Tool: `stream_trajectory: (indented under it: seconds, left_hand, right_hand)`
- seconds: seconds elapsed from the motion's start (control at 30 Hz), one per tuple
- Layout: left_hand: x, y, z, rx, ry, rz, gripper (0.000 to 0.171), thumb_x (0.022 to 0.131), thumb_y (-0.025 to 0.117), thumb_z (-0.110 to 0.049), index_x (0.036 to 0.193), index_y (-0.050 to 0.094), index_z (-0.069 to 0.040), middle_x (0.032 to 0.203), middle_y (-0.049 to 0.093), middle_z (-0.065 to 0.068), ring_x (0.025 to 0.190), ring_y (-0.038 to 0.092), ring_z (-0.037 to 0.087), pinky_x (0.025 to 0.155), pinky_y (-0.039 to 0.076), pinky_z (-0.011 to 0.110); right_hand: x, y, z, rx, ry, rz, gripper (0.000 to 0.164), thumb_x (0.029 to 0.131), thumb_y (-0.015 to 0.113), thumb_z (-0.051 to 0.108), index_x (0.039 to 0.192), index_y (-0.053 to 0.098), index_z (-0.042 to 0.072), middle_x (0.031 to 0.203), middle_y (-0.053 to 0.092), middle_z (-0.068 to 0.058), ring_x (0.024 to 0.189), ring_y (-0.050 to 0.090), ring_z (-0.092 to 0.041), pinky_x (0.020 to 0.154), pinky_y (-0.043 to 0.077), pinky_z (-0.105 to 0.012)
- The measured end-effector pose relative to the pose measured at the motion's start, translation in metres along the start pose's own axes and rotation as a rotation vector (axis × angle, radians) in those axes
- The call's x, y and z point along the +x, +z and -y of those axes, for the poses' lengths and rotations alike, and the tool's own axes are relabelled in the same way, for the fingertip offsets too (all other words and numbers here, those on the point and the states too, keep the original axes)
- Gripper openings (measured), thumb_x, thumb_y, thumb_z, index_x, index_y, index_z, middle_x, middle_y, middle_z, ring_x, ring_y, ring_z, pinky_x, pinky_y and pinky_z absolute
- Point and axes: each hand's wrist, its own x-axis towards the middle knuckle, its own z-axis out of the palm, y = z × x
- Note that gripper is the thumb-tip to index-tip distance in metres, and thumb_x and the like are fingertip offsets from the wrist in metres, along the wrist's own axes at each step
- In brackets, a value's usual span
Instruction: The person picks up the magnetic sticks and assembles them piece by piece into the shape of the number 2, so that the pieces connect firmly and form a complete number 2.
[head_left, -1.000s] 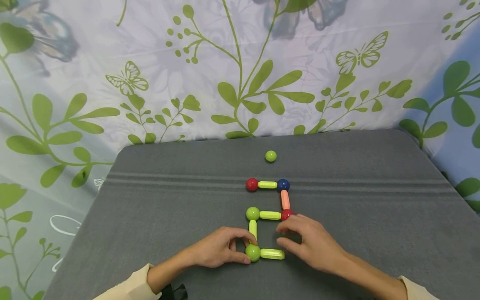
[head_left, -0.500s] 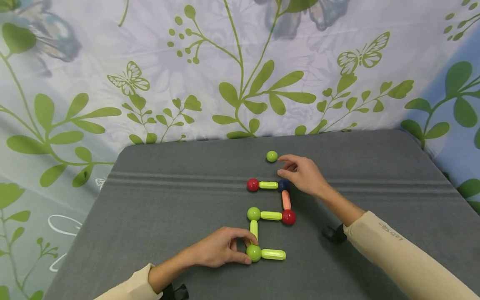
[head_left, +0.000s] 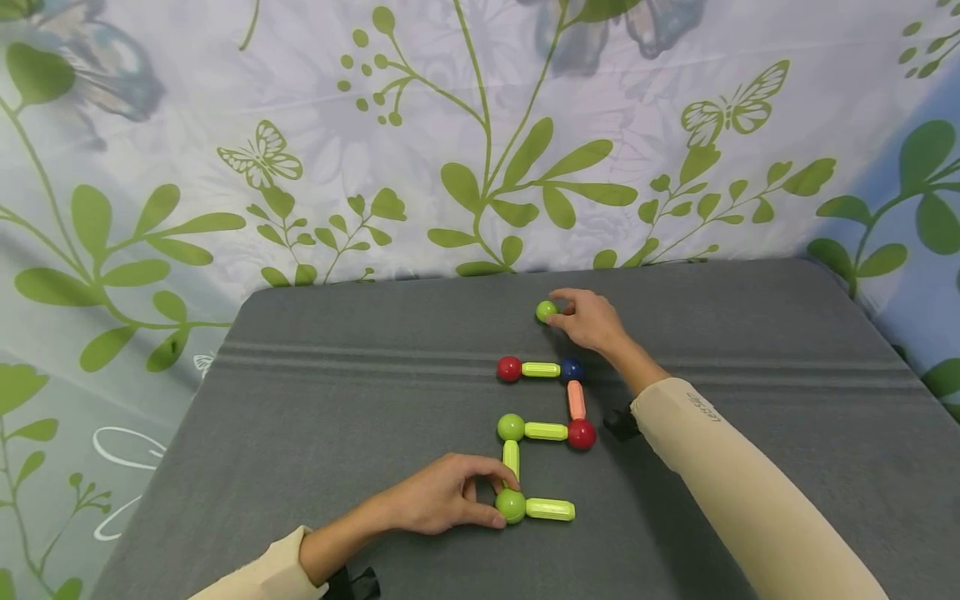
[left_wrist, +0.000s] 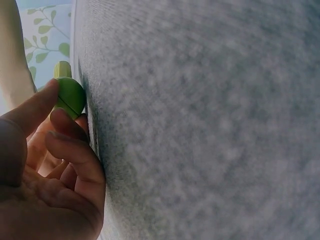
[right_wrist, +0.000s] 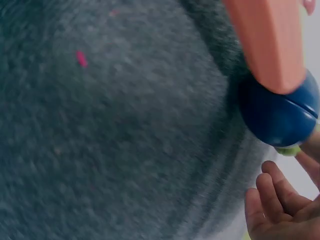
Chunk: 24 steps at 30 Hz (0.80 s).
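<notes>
My left hand (head_left: 450, 496) pinches the lower green ball (head_left: 511, 506) of a ball-and-stick chain lying on the grey table. From that ball a yellow-green stick (head_left: 551, 509) points right with a bare end, and another (head_left: 512, 458) runs up to a second green ball (head_left: 511, 427). At the far side, my right hand (head_left: 588, 321) holds a loose green ball (head_left: 545, 312) between thumb and index finger. In the right wrist view the blue ball (right_wrist: 277, 112) and salmon stick (right_wrist: 272, 45) partly hide that hand.
The chain continues through a red ball (head_left: 581, 434), the salmon stick and the blue ball to another red ball (head_left: 509, 369) at its far left end. A leaf-printed cloth (head_left: 337, 125) hangs behind the table's (head_left: 337, 400) far edge.
My right hand has moved from beside the near red ball to the far side and taken hold of the loose green ball. The left hand has stayed on its ball.
</notes>
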Motion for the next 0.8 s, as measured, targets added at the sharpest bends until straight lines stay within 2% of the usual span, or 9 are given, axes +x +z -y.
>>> stream_trajectory:
  seconds: [0.37, 0.8]
  left_hand:
    - [0.0, -0.0008, 0.0001, -0.004, 0.0, 0.004, 0.031, 0.086, 0.078, -0.016, 0.115, 0.068, -0.02, 0.097, 0.063, -0.012, 0.052, 0.048, -0.002, 0.051, 0.041, 0.017]
    - [-0.0002, -0.0009, 0.0019, -0.014, 0.005, 0.011, 0.031, 0.087, 0.078, -0.016, 0.116, 0.068, -0.02, 0.098, 0.063, -0.012, 0.052, 0.047, -0.002, 0.051, 0.041, 0.016]
  right_hand:
    - [0.0013, 0.0027, -0.0033, 0.005, 0.002, -0.027, 0.04, 0.097, 0.066, 0.02, 0.133, 0.058, 0.003, 0.121, 0.064, -0.023, 0.109, 0.06, -0.039, 0.092, 0.043, -0.055]
    - [-0.0007, 0.0044, -0.0035, 0.042, -0.019, -0.086, 0.036, 0.095, 0.069, 0.017, 0.127, 0.062, 0.001, 0.117, 0.066, -0.022, 0.106, 0.062, -0.037, 0.091, 0.045, -0.053]
